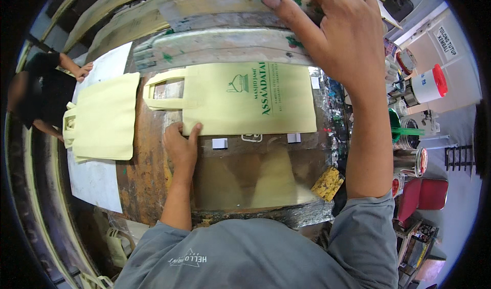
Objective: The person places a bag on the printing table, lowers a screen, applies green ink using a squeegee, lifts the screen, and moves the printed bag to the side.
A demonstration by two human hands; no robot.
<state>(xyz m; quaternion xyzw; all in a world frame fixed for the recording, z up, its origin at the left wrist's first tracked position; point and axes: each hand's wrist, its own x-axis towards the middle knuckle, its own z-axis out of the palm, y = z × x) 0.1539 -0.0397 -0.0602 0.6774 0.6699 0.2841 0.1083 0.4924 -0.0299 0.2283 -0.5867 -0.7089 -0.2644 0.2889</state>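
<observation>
A pale yellow tote bag [215,94] with a green printed design lies flat, its handles pointing left. At its near left corner is my left hand [180,148], thumb resting on the fabric and fingers apart from it beside the edge. My right hand [345,38] is closed over the near edge of a raised screen printing frame [215,5], thumb on its green-smeared, tape-covered bar. That frame tilts up behind the bag, with its lower bar [204,48] just beyond the bag's far edge. Fingers of my right hand are partly hidden behind the frame.
To the left, a stack of yellow bags [105,120] lies on a white sheet [97,181], near another person [48,92]. A yellow sponge [328,184] sits near the table's right edge. Paint cans [411,162] and a red chair [432,194] stand farther right.
</observation>
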